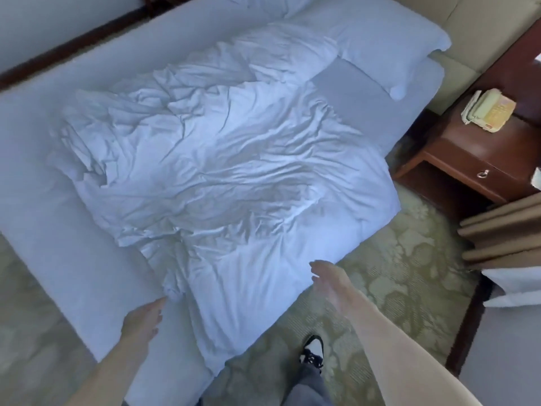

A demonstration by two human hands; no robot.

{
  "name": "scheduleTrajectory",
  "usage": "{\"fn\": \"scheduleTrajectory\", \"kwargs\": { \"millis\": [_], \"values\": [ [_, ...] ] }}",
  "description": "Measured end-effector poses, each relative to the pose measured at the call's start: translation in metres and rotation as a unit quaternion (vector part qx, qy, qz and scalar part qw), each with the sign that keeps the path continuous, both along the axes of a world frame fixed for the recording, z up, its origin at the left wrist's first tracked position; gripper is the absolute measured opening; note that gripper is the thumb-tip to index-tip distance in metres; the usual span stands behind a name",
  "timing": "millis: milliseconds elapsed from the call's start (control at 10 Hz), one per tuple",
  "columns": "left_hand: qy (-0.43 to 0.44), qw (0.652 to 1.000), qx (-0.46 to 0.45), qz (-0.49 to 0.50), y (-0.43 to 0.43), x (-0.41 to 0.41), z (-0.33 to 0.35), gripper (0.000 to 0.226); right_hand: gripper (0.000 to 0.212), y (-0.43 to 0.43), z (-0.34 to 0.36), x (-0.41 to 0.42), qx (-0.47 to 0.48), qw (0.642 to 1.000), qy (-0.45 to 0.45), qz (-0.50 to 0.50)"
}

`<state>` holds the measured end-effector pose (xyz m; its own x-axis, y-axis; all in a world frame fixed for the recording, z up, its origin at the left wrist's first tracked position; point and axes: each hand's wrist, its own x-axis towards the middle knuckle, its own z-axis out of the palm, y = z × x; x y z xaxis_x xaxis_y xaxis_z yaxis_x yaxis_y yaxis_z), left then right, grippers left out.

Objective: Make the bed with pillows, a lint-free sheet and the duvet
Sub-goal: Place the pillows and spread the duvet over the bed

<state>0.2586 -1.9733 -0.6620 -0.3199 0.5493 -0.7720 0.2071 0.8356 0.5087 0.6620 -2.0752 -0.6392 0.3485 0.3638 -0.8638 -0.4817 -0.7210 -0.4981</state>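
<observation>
A crumpled white duvet [222,171] lies in a heap across the middle of the bed, one edge hanging over the near side. Under it the white sheet [44,200] shows flat on the mattress. A white pillow [389,45] lies at the head of the bed, top right, and a second pillow [263,4] is partly in view at the top edge. My left hand [143,320] is over the sheet at the near bed edge, its fingertips touching a bunched fold of the duvet. My right hand [330,282] hovers open beside the duvet's hanging edge, fingers spread, holding nothing.
A dark wooden nightstand [474,159] with a beige telephone [489,109] stands right of the bed. Tan curtains [503,230] hang at the far right. Patterned green carpet [395,273] runs along the near side, where my shoe [313,350] stands. A padded headboard [456,22] sits at top right.
</observation>
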Motion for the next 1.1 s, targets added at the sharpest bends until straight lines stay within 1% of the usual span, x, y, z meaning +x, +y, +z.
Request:
{"fn": "scheduleTrajectory", "kwargs": {
  "millis": [100, 200, 300, 400, 500, 600, 700, 800, 900, 1000, 1100],
  "values": [
    [-0.039, 0.997, -0.042, 0.056, -0.041, 0.038, 0.023, 0.041, 0.043, -0.026, -0.005, 0.046, -0.044, 0.994, -0.061, 0.082],
    [-0.050, 0.996, -0.039, 0.063, -0.060, 0.059, 0.037, 0.037, 0.043, -0.026, -0.003, 0.064, -0.014, 0.991, -0.080, 0.109],
    [-0.050, 0.995, -0.023, 0.082, -0.062, 0.057, 0.055, 0.040, 0.033, -0.014, -0.003, 0.052, 0.002, 0.994, -0.051, 0.099],
    [-0.042, 0.994, -0.004, 0.098, -0.058, 0.039, 0.064, 0.046, 0.023, 0.003, 0.001, 0.019, 0.025, 0.997, 0.016, 0.077],
    [-0.029, 0.993, 0.002, 0.112, -0.052, 0.012, 0.067, 0.044, 0.018, 0.019, 0.007, -0.025, 0.049, 0.994, 0.056, 0.086],
    [-0.025, 0.992, 0.005, 0.126, -0.039, -0.027, 0.058, 0.041, 0.019, 0.037, 0.003, -0.087, 0.065, 0.989, 0.084, 0.106],
    [-0.030, 0.991, 0.007, 0.127, -0.013, -0.075, 0.037, 0.047, 0.018, 0.058, -0.014, -0.159, 0.074, 0.984, 0.090, 0.137],
    [-0.037, 0.992, 0.014, 0.121, 0.025, -0.122, 0.009, 0.047, 0.018, 0.082, -0.032, -0.233, 0.060, 0.979, 0.104, 0.165],
    [-0.046, 0.994, -0.008, 0.097, 0.076, -0.169, -0.028, 0.044, 0.017, 0.108, -0.050, -0.303, 0.042, 0.986, 0.105, 0.121],
    [-0.061, 0.996, -0.057, 0.026, 0.133, -0.207, -0.049, 0.039, 0.009, 0.129, -0.062, -0.366, 0.024, 0.996, 0.088, -0.002],
    [-0.054, 0.997, -0.057, -0.020, 0.184, -0.233, -0.054, 0.033, 0.006, 0.152, -0.066, -0.413, 0.005, 0.989, 0.091, -0.114]
  ]
}}
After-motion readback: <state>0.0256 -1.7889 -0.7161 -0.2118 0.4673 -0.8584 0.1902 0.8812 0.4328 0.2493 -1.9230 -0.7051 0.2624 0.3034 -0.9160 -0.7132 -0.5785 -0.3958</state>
